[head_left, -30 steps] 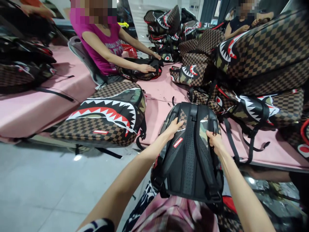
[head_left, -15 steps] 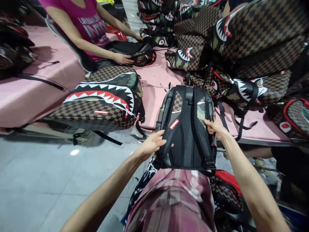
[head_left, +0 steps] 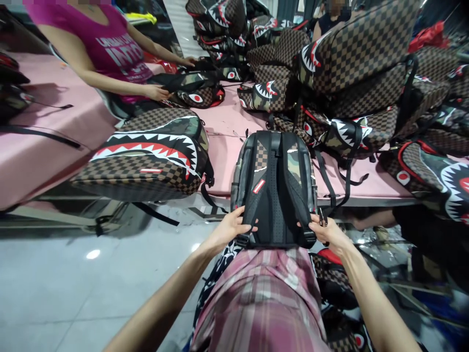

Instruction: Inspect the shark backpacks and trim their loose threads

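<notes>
A backpack (head_left: 274, 195) lies strap side up, its lower end over my lap and its upper end on the pink table. My left hand (head_left: 238, 224) grips the lower part of its left shoulder strap, fingers curled round the edge. On the other side my right hand (head_left: 324, 229) holds the lower right strap; a small dark tool (head_left: 323, 220), perhaps snips, shows at its fingers. A red and white label (head_left: 258, 186) sits on the left strap. Another backpack (head_left: 146, 156) with a shark-mouth print rests on the table to the left.
The pink table (head_left: 223, 171) runs across the view. Stacked backpacks (head_left: 359, 63) fill its right and far side. A person in a pink shirt (head_left: 117, 54) handles a bag at the far left. More bags (head_left: 333, 278) are below, right of my lap.
My right hand has moved down the right strap, and the dark tool now shows at it. My left hand has closed round the left strap. The view has shifted right.
</notes>
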Tool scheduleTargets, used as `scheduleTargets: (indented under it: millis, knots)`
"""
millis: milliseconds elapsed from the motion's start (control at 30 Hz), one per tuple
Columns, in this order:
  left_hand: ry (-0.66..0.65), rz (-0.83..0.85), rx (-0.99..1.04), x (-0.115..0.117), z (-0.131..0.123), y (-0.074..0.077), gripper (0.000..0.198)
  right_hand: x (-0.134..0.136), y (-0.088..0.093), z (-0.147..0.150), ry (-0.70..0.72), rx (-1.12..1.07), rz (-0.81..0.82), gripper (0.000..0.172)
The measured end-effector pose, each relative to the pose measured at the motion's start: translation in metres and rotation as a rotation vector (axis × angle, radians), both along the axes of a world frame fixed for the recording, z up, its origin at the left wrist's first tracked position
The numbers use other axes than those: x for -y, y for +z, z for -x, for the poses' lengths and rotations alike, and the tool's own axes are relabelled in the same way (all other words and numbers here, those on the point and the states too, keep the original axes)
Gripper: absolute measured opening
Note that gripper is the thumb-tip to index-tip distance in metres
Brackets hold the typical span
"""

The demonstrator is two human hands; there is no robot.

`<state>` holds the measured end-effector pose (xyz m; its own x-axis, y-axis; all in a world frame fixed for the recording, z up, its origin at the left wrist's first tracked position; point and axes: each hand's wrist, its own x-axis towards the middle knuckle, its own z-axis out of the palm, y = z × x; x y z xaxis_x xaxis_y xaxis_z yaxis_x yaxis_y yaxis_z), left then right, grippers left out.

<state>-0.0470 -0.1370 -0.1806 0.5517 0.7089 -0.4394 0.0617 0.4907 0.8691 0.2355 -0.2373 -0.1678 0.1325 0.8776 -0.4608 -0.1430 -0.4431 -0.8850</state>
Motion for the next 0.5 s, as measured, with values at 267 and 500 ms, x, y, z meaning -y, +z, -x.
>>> scheduleTargets:
  millis: [267,500]
  knots:
    - [0.299,-0.765,-0.280,0.011,-0.076,0.011,0.047,0.003,-0.006,0.011,0.040,-0.050,-0.059,0.044]
    - [0.283,-0.114,0.087,-0.015,-0.147,-0.018,0.018,0.004,-0.020,-0.003,0.140,0.362,-0.099,0.048]
